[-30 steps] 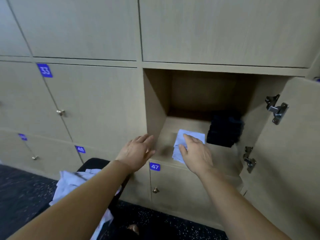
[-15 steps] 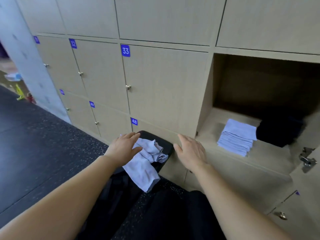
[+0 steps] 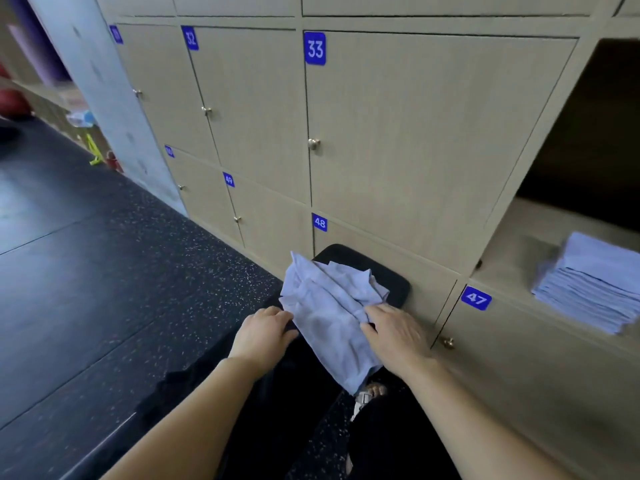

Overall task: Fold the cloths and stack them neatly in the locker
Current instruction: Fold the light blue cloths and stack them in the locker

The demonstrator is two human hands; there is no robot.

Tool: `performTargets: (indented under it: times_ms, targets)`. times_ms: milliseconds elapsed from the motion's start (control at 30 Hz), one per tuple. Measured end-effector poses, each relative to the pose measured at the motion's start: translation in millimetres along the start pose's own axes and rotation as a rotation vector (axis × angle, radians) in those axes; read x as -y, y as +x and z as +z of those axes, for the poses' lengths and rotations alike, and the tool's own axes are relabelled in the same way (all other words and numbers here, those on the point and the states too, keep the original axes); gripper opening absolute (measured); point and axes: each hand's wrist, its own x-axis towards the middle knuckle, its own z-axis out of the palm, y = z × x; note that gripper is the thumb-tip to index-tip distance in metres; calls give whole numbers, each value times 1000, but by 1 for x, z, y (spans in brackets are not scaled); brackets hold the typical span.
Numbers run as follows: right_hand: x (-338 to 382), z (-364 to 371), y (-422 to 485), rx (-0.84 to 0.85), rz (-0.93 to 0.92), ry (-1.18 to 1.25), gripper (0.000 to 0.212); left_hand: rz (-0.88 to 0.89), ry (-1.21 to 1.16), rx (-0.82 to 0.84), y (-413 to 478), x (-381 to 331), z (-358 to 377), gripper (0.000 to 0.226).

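Crumpled blue cloth (image 3: 329,306) is on the black seat (image 3: 398,289). Right hand (image 3: 394,332) lies on it with fingers flat. Left hand (image 3: 261,332) has fingers curled at its edge, can't tell if they're gripping. The folded stack (image 3: 595,292) is in the open locker (image 3: 512,251).

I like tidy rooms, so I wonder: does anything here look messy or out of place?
Yes. One pale blue cloth lies crumpled on the black padded seat, one end hanging off its front edge, unlike the folded stack in the open locker. That stack's lower layers look slightly fanned out, but blur hides detail.
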Motion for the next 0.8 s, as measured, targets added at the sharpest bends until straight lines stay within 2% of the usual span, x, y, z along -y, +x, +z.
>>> performTargets:
  times_ms: [233, 467, 567, 667, 800]
  targets:
    - [-1, 49, 45, 121, 24, 4, 28, -68, 22, 52, 20, 5, 48, 31]
    - [-4, 80, 68, 129, 181, 85, 38, -132, -40, 34, 29, -2, 73, 38]
    - [-5, 85, 71, 146, 217, 118, 34, -179, -105, 26, 31, -9, 75, 32]
    - [-4, 82, 70, 67, 231, 254, 20, -254, -220, -28, 34, -10, 71, 27]
    - [-3, 69, 68, -88, 287, 627, 22, -370, -471, -109, 34, -10, 52, 23]
